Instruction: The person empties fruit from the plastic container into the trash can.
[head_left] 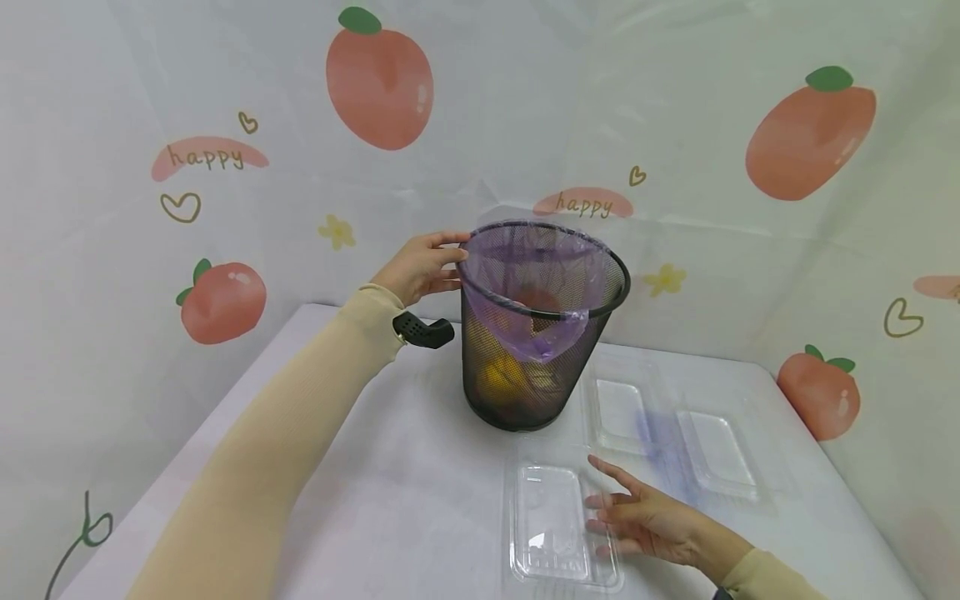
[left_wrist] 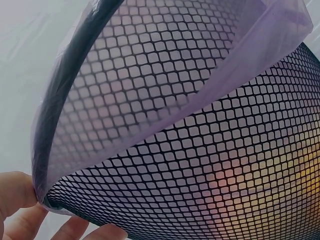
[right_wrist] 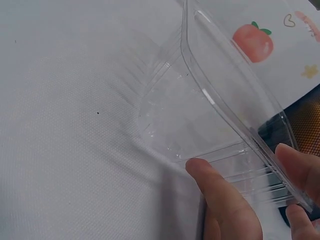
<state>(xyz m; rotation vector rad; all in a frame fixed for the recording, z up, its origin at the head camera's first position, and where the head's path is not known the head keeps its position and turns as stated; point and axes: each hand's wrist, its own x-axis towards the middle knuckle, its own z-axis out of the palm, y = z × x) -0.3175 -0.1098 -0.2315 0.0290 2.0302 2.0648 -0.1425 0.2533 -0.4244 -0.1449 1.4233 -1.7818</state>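
Note:
A black mesh wastebasket [head_left: 592, 333] stands on the table, lined with a thin purple plastic bag [head_left: 543, 337] that is folded over its rim. My left hand [head_left: 426, 265] holds the left side of the rim, fingertips on its edge. Through the mesh, yellow [head_left: 502, 379] and reddish contents show, blurred in the left wrist view. Near the front, my right hand [head_left: 652, 521] has its fingers spread at the right side of a clear plastic container [head_left: 553, 525]. In the right wrist view, the thumb [right_wrist: 225, 205] and fingers are beside the container's edge.
Other clear plastic containers [head_left: 716, 454] lie right of the wastebasket, with a bluish-purple patch [head_left: 663, 450] between them. The white tabletop [head_left: 390, 492] meets a fruit-printed backdrop [head_left: 450, 183] close behind the basket. A black band [head_left: 423, 331] hangs at the left wrist.

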